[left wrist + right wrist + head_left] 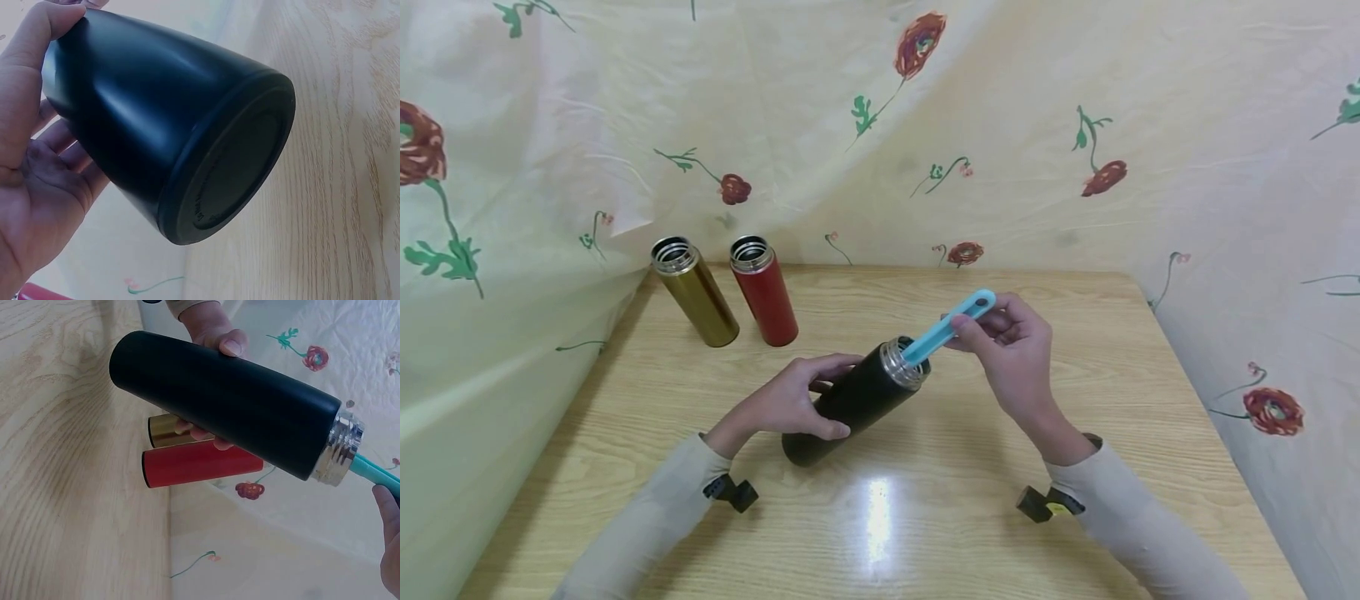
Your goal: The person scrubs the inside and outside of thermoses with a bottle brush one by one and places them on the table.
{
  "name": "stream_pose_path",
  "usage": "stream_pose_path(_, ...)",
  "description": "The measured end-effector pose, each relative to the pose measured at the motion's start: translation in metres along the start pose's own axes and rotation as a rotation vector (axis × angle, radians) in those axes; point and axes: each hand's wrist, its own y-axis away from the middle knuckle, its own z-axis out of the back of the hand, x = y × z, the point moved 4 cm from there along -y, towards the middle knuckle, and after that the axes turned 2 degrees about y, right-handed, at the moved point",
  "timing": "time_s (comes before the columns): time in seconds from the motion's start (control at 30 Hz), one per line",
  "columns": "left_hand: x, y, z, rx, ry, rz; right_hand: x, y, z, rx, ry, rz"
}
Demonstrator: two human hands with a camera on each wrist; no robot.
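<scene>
A black vacuum flask (861, 400), lidless with a bare steel threaded neck (339, 449), is tilted with its mouth up and to the right. My left hand (793, 400) grips the flask's body, thumb on the near side and fingers round the far side. The flask's flat base (240, 169) faces the left wrist camera. My right hand (1017, 354) pinches a long light-blue handle (931, 340) with a hole at its top end. That handle slants down into the flask's mouth; its lower end is hidden inside, so the tool's kind does not show.
A gold flask (702, 304) and a red flask (767, 298) stand lidless at the back left of the wooden table (647, 417). Flower-print cloth (820, 108) hangs behind the table and along both sides.
</scene>
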Motion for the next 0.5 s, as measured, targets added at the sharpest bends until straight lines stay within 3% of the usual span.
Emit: stream_pose_path(0.5,0.002,0.003,0.001,-0.013,0.030,0.009,0.017,-0.010,0.010,-0.044,-0.020,0.050)
